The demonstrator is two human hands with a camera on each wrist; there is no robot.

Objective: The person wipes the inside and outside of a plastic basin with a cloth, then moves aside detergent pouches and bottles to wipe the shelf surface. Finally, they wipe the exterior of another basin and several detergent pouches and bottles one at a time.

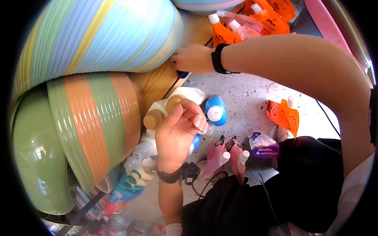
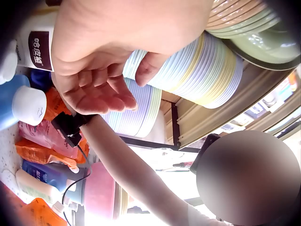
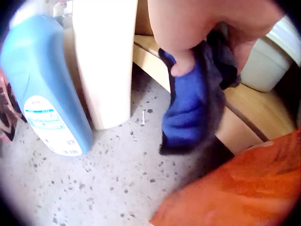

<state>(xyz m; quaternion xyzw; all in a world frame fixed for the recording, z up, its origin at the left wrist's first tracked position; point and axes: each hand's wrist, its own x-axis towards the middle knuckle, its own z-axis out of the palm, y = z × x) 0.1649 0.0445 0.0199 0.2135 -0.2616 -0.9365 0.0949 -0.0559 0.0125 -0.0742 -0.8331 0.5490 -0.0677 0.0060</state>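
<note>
In the right wrist view the right hand (image 3: pixel 211 28) grips a blue and dark cloth (image 3: pixel 188 108) above the speckled floor, beside the wooden shelf edge (image 3: pixel 240 125). The head view shows this right hand (image 1: pixel 193 59) at the wooden board (image 1: pixel 157 80), near the large pastel striped stack (image 1: pixel 130 31), with a bit of blue below it. The left hand (image 1: pixel 177 133) hangs with loosely bent fingers over bottles with tan caps (image 1: pixel 153 118), holding nothing. From the left wrist view, the left hand (image 2: pixel 113 47) is palm-side visible, its fingers bent and free.
A blue bottle (image 1: pixel 215 110) stands beside white bottles. Orange pouches (image 1: pixel 271 19) lie at the top, another (image 1: pixel 284 114) at the right. Pink pouches (image 1: pixel 215 157) and a purple packet (image 1: pixel 264 145) are near the person's knees. Green and orange striped bowls (image 1: pixel 94 122) fill the left side.
</note>
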